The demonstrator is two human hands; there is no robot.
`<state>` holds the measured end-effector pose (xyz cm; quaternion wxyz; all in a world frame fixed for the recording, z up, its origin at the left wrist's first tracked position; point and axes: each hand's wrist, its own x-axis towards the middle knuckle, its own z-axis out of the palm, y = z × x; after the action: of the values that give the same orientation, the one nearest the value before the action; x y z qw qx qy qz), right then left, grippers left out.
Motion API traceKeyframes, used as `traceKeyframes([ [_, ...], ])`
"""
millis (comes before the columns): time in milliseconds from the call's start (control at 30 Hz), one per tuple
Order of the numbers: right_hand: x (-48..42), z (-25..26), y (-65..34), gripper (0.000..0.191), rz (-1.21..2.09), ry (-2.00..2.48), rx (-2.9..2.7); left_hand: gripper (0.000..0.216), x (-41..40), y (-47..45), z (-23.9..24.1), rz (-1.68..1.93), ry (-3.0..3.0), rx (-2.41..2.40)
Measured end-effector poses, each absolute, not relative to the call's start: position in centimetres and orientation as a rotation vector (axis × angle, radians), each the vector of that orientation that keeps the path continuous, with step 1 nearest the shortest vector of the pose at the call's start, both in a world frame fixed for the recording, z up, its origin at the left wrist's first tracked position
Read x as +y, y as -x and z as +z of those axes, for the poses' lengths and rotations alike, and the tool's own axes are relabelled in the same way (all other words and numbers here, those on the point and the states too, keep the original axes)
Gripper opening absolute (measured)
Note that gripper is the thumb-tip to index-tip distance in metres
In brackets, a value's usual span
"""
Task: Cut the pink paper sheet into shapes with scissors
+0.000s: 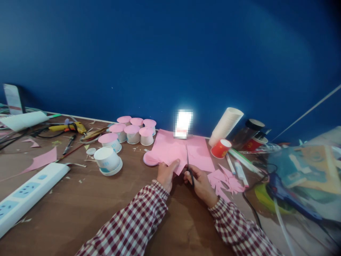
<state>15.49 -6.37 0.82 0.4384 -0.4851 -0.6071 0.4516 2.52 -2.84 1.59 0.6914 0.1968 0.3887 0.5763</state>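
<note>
My left hand point(166, 175) grips a sheet of pink paper point(173, 153), thumb on top and the other fingers underneath. In my right hand point(201, 183) is a pair of scissors point(189, 170) with dark handles. Its blades point away from me and lie at the right edge of the held sheet. Below and behind it, a larger pink sheet point(202, 153) rests on the table. A stack of rounded pink cut-outs point(149, 159) sits just left of the held paper. Pink scraps point(226, 180) are heaped right of my right hand.
Several paper cups with pink discs on top point(131, 133) stand at back left, a plain cup point(106, 159) nearer. A lit phone point(183, 123) leans on the wall. Stacked cups point(226, 125), a red cup point(221, 148) and a glue gun point(290, 201) are right; a power strip point(29, 193) lies left.
</note>
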Motion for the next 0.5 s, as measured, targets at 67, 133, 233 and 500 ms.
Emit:
traceKeyframes([
  [67, -6.35, 0.83, -15.51, 0.037, 1.124, 1.210, -1.508, 0.038, -2.87, -2.51, 1.66, 1.287, -0.433, 0.874],
  [133, -6.35, 0.84, -15.50, 0.037, 1.126, 1.208, -1.507, 0.037, -2.89, -2.51, 1.71, 1.291, -0.434, 0.872],
  [233, -6.35, 0.88, -15.47, 0.036, 1.123, 1.206, -1.508, 0.036, -2.90, -2.53, 1.68, 1.298, -0.452, 0.855],
  [500, -6.30, 0.80, -15.49, 0.038, 1.136, 1.219, -1.493, 0.038, -2.80, -2.55, 1.50, 1.300, -0.441, 0.863],
])
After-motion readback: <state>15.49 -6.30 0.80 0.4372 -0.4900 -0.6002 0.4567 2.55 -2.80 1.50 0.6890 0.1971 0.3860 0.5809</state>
